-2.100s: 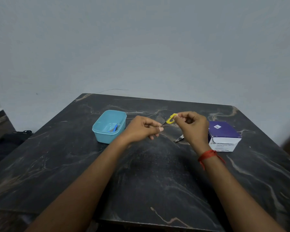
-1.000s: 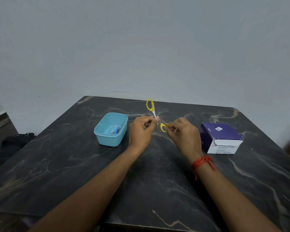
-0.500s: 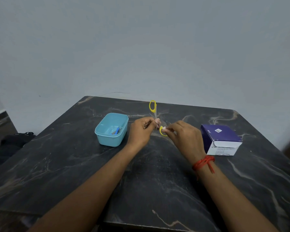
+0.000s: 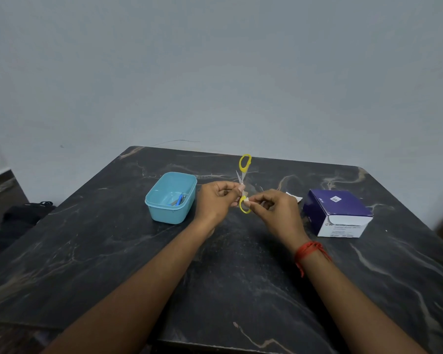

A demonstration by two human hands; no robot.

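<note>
Over surface [image 4: 228,290] middle: scissors [image 4: 244,172] upright, clear of it, between blue tub [image 4: 164,215] and purple box [image 4: 343,208]
Left hand [image 4: 215,200]: fingers [image 4: 230,186] pinch scissors near pivot, upper yellow loop stands above them
Right hand [image 4: 276,210]: fingers [image 4: 260,198] clamped on white wipe [image 4: 246,199], pressed to lower loop
Step tip: hold left pinch firm, run wipe round whole loop, stay off blade edges

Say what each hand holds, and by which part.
The left hand pinches the yellow-handled scissors near the pivot; the right hand pinches a white pad against the lower loop.

Scissors [image 4: 242,177] blade tips out of sight.
</note>
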